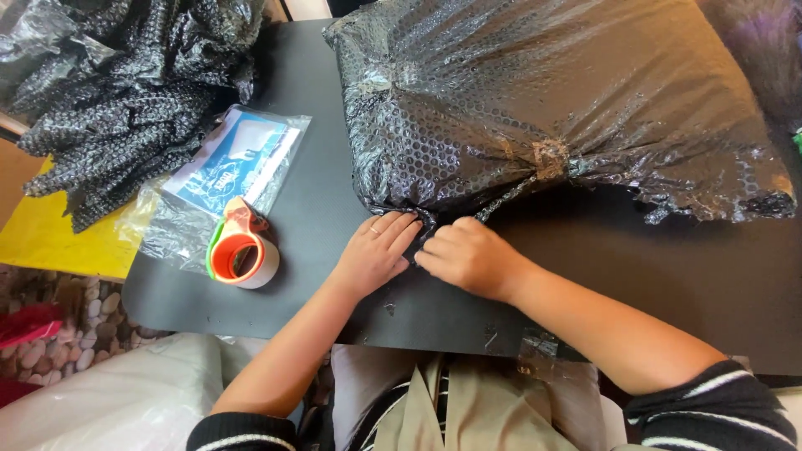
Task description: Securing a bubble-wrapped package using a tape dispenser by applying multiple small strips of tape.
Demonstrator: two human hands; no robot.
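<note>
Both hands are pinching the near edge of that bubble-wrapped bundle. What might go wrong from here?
1. The left hand and right hand grip only a small fold of the black bubble-wrapped bundle; it may slip loose or tear.
2. The tape dispenser lies apart to the left, so reaching for it likely frees one hand and the fold could spring open.

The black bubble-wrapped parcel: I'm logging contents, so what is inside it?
Nothing inside shows: black bubble wrap covers it fully, taped at a gathered knot. Left hand and right hand pinch its near edge.
</note>
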